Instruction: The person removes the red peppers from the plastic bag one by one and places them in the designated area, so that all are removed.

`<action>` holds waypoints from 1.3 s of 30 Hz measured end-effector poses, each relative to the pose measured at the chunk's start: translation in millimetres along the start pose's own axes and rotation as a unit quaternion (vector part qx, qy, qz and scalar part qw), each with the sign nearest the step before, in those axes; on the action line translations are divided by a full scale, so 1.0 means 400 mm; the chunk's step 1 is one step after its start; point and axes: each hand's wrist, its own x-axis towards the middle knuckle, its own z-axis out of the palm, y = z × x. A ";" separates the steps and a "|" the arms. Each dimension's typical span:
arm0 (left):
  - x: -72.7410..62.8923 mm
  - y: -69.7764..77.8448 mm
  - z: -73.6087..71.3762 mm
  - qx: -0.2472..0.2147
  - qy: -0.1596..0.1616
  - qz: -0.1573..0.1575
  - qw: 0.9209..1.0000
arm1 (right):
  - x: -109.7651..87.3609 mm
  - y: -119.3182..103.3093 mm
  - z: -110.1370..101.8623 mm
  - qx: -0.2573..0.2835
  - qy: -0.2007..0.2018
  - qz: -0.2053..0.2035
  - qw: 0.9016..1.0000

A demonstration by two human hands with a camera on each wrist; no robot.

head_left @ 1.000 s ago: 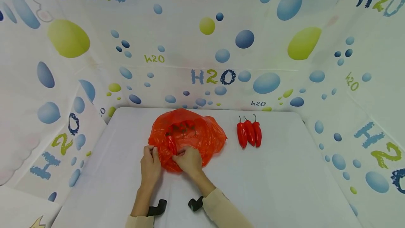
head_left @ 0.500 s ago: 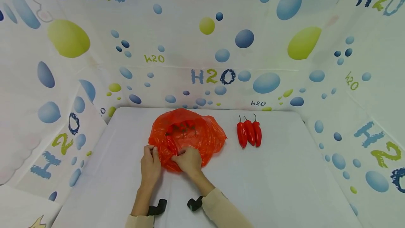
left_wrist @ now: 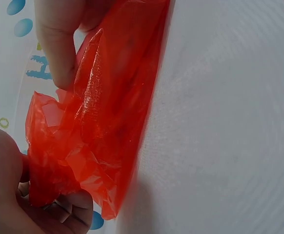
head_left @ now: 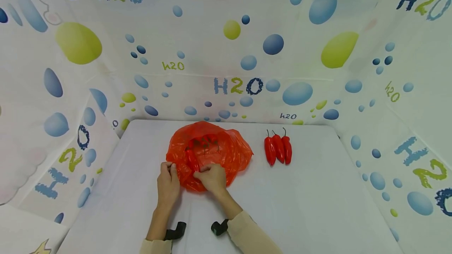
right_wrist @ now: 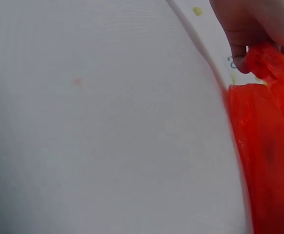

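Observation:
A red plastic bag lies on the table with its mouth spread towards me. Inside it are several glossy red chili peppers with dark stems. One red chili pepper leans near the mouth, its stem end farther in. My left hand pinches the bag's left rim, and the left wrist view shows crumpled plastic between that hand's fingers. At the front of the mouth my right hand has thumb and finger pinched at the pepper's near end. Its tip is hidden there. The right wrist view shows my left hand gripping the bag.
Three more red chili peppers lie side by side to the right of the bag, stems pointing away. The white table ends at a back edge. A white sheet printed with blue and green drops surrounds it.
My right hand has shifted slightly, and the pepper at the bag's mouth shows a little more clearly. My left hand keeps its grip on the rim. The three peppers outside have not moved.

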 end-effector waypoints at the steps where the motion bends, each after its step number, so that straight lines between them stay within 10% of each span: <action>1: 0.000 0.000 0.000 -0.001 0.001 0.002 1.000 | 0.000 -0.001 -0.003 0.011 -0.002 0.006 1.000; 13: 0.000 -0.001 0.003 0.000 0.002 0.003 1.000 | 0.014 0.004 -0.038 0.080 -0.023 0.081 0.993; 39: 0.000 -0.001 0.001 0.000 -0.005 0.005 1.000 | 0.024 0.029 -0.109 0.180 -0.007 0.095 0.979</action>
